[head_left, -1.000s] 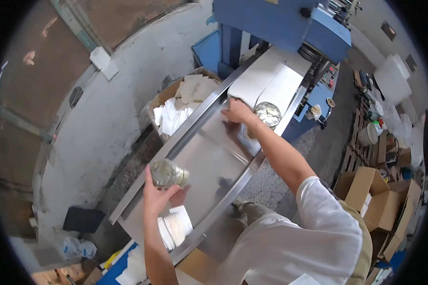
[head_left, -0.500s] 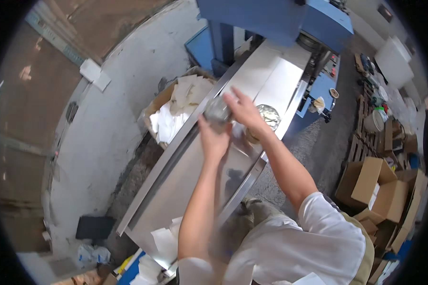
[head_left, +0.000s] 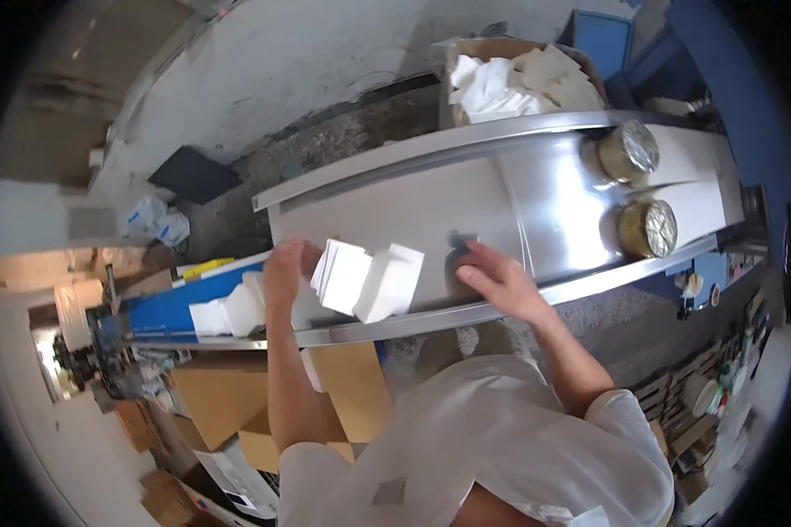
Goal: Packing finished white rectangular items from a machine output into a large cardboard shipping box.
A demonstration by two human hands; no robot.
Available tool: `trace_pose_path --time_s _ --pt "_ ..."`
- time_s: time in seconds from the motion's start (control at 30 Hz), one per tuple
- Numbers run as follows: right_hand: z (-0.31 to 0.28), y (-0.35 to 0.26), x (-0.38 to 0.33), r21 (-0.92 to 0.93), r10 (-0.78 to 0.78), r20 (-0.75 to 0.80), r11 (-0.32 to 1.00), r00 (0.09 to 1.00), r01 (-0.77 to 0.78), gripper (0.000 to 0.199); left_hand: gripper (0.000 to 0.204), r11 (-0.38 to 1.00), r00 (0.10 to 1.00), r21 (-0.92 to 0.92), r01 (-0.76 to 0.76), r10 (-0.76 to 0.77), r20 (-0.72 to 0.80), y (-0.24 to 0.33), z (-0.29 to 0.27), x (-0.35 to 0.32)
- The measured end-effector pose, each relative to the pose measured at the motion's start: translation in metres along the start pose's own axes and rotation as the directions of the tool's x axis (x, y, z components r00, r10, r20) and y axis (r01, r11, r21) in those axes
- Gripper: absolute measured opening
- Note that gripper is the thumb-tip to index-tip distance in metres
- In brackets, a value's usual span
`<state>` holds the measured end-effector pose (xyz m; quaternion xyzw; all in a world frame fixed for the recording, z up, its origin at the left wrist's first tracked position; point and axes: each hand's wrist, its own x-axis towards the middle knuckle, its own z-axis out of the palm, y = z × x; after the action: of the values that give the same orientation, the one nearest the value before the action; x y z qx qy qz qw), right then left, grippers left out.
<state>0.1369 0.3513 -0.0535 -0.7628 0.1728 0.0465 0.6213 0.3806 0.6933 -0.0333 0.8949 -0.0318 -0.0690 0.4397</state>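
On the metal tabletop in front of me lie white folded paper pieces (head_left: 389, 283), standing in two leaning bunches. My left hand (head_left: 287, 270) is at their left end; its fingers are bent loosely toward the paper, and their tips are shaded and partly unclear. My right hand (head_left: 501, 283) hovers over the near side of the table, thumb and fingers stretched apart, with nothing in it. Farther right stand two round, shiny film-wrapped packs: one greenish-gold pack (head_left: 628, 151) toward the far edge, and another pack (head_left: 649, 228) toward the near edge.
The long metal table (head_left: 413, 198) has raised rims. Beyond it stands a carton (head_left: 589, 70) filled with crumpled white paper. At the left is a blue belt (head_left: 160, 314) with more white paper (head_left: 228, 312) at its end. Blue machinery (head_left: 747, 97) stands at the right; cardboard boxes (head_left: 215, 395) lie below.
The view has swung left along the table. The wrapped pack that was between both hands now stands beside the other one. My hands have moved to the white paper pieces.
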Motion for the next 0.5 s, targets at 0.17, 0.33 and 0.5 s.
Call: trace_pose_path --time_s 0.17,0.33,0.5 --pt "0.06 -0.032 0.032 0.051 0.059 0.139 0.997 0.989 -0.066 0.079 0.043 0.994 0.935 -0.042 0.106 -0.085 0.344 0.01 0.011 -0.029" --pt "0.085 -0.046 0.049 -0.025 0.186 0.129 0.983 0.974 -0.184 0.081 0.051 0.986 0.887 0.103 0.13 -0.162 0.432 0.012 0.014 -0.043" --pt "0.091 -0.046 0.041 -0.121 0.149 0.213 0.985 0.966 -0.125 0.082 0.052 0.963 0.882 -0.148 0.227 -0.138 0.451 0.009 0.021 -0.055"
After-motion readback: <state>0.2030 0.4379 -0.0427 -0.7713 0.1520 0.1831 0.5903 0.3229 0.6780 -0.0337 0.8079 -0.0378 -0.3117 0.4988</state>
